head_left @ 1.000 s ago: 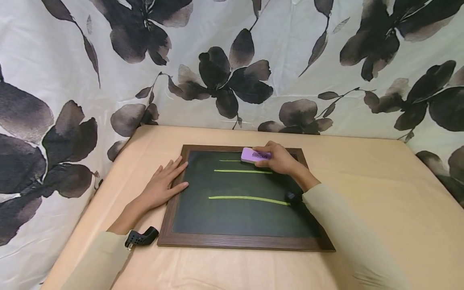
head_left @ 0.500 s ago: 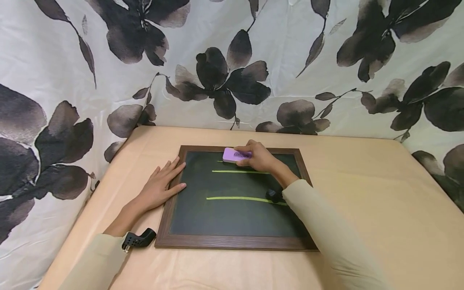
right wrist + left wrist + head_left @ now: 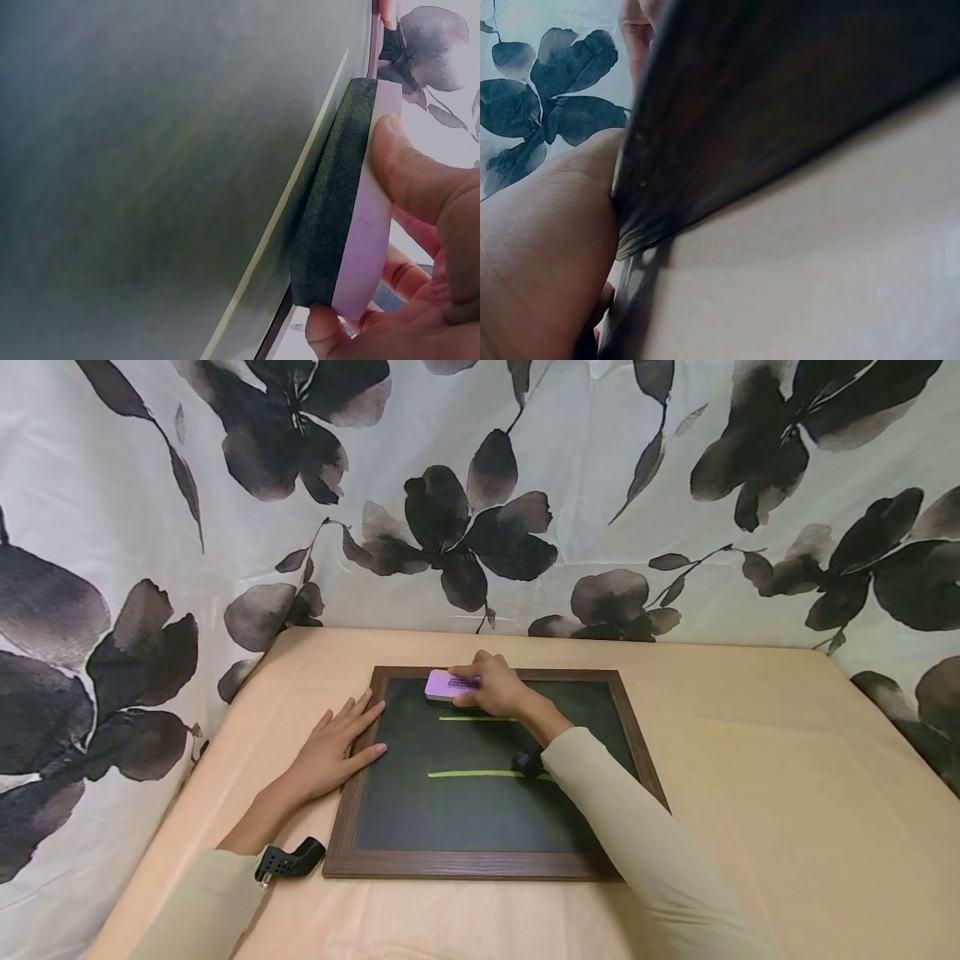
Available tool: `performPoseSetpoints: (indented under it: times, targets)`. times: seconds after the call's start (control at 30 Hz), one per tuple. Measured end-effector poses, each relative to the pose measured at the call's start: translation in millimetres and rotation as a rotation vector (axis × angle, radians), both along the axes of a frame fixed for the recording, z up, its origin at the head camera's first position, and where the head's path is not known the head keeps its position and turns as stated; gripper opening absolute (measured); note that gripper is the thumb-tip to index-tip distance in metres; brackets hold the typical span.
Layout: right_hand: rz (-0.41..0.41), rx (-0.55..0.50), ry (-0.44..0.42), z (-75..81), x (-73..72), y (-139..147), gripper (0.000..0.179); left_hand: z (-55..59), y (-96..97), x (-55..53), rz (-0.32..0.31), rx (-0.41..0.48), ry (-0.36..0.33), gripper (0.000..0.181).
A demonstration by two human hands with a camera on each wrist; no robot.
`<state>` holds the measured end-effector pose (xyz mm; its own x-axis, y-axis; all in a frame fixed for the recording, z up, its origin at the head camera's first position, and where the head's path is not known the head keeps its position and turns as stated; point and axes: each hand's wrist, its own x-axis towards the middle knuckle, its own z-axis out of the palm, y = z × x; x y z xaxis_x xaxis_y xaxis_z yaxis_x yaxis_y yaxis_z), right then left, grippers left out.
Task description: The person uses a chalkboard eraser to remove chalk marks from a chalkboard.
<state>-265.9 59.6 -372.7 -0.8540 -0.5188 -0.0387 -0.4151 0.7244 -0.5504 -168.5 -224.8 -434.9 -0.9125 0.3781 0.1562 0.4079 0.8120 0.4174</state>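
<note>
A chalkboard (image 3: 465, 818) in a dark brown wooden frame lies on the table. My right hand (image 3: 495, 687) grips a purple eraser (image 3: 442, 685) near the board's far left corner, thumb and fingers on its sides. In the right wrist view the dark felt of the eraser (image 3: 337, 195) faces the board beside a yellow line (image 3: 277, 217). Two yellow lines show in the head view, the nearer line (image 3: 472, 773) partly behind the right wrist's camera. My left hand (image 3: 337, 747) rests with fingers spread on the left side of the frame.
The table (image 3: 765, 760) has a peach-coloured cover. Behind it hangs a white cloth (image 3: 585, 468) with dark flowers. A black wrist camera (image 3: 291, 860) sits at the left cuff, next to the board's near left corner.
My right hand has slid the eraser leftward along the top of the board. The farthest yellow line, visible before, no longer shows. My left hand has stayed in place.
</note>
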Motion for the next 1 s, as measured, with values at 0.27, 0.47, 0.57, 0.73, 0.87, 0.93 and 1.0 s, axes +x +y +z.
performPoseSetpoints:
  times: [0.27,0.47,0.57,0.73,0.87,0.93,1.0]
  targets:
    - [0.012,0.064,0.013,-1.9,0.9,6,0.056,-1.6,2.6,1.4,-0.006,0.012,-0.027,0.068]
    - [0.072,0.074,0.017,4.0,-0.1,27,0.055,0.3,2.8,1.7,-0.004,0.009,-0.038,0.068]
    - [0.082,0.072,0.020,5.2,1.0,45,0.055,1.2,1.9,2.6,-0.006,0.006,-0.038,0.068]
    - [0.087,0.060,0.061,3.8,6.9,76,0.055,0.1,0.1,4.8,-0.007,-0.003,-0.046,0.068]
    - [0.070,0.057,0.095,2.6,9.2,103,0.055,-0.3,-0.8,5.1,-0.008,0.002,-0.045,0.068]
    - [0.059,0.063,0.111,2.8,9.4,117,0.055,-0.1,-0.6,5.2,-0.010,0.004,-0.045,0.069]
    - [0.050,0.071,0.126,2.9,9.6,132,0.056,0.3,-0.3,5.1,-0.010,0.004,-0.045,0.068]
